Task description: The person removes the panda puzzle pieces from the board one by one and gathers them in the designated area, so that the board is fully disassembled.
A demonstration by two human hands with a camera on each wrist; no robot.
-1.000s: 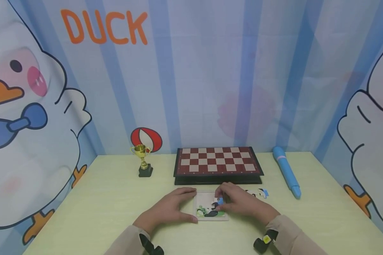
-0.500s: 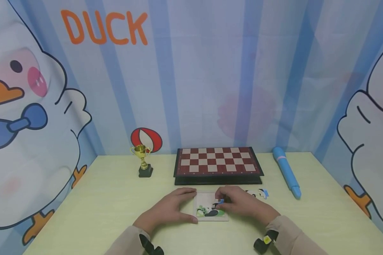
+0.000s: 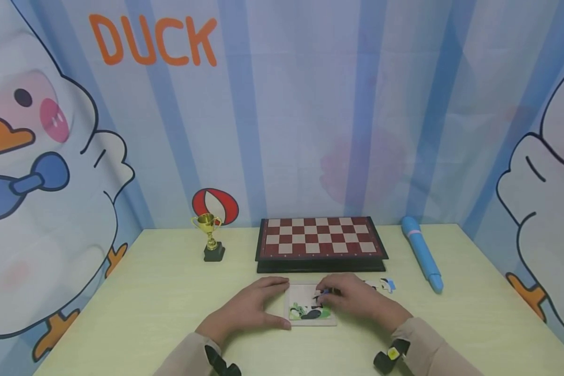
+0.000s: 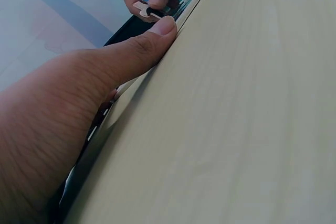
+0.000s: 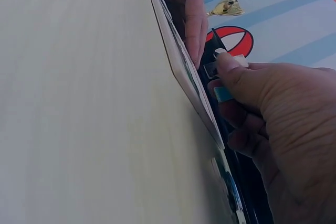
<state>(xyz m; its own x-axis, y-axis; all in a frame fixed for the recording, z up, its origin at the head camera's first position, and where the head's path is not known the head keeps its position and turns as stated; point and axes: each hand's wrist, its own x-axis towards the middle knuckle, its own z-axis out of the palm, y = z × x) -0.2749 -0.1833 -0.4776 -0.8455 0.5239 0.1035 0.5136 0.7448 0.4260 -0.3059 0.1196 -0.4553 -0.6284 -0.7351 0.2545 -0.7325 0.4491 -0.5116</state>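
A jigsaw piece [image 5: 240, 60] with white, black and blue parts is pinched between the thumb and fingers of my right hand [image 3: 354, 296]. It is held tilted, just over the right side of a small puzzle board [image 3: 302, 290]. Fitted pieces [image 3: 310, 312] in green, black and white fill the board's near strip, while pale backing shows above them. My left hand [image 3: 244, 309] spans the board's left edge, fingers extended at the far corner and thumb at the near one. My right fingers partly cover the piece.
Loose puzzle pieces [image 3: 383, 285] lie right of the board, partly behind my right hand. A chessboard box [image 3: 321, 265] stands close behind. Farther out are a gold trophy cup [image 3: 209, 224] on the left and a blue toy microphone [image 3: 423, 253] on the right.
My right hand has dipped slightly over the board and turned the piece, so less of its blue part shows. My left hand has stayed in place.
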